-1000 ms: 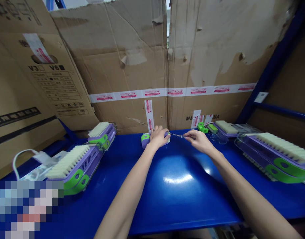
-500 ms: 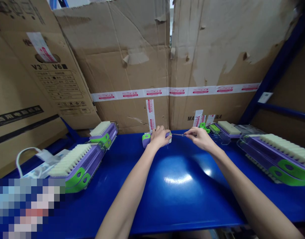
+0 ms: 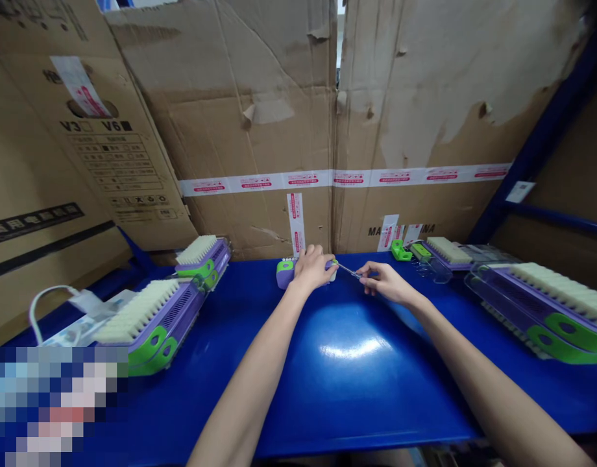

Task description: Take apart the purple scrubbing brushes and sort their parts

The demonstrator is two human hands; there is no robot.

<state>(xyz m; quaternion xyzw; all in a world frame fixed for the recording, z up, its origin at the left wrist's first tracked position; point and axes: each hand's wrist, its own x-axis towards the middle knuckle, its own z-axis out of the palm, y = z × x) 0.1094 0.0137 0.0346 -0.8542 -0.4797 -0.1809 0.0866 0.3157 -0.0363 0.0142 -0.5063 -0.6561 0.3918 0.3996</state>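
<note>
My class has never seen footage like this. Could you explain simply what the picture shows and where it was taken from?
There is no robot: these are a person's two bare hands, seen by a camera worn on the head, looking forward and down. The left hand holds a small purple-and-green piece on a blue surface. The right hand pinches a thin metal tool, angled towards that piece. Bristly-looking units lie at both sides, with a loose-looking green part on the right. Cardboard stands behind.
</note>
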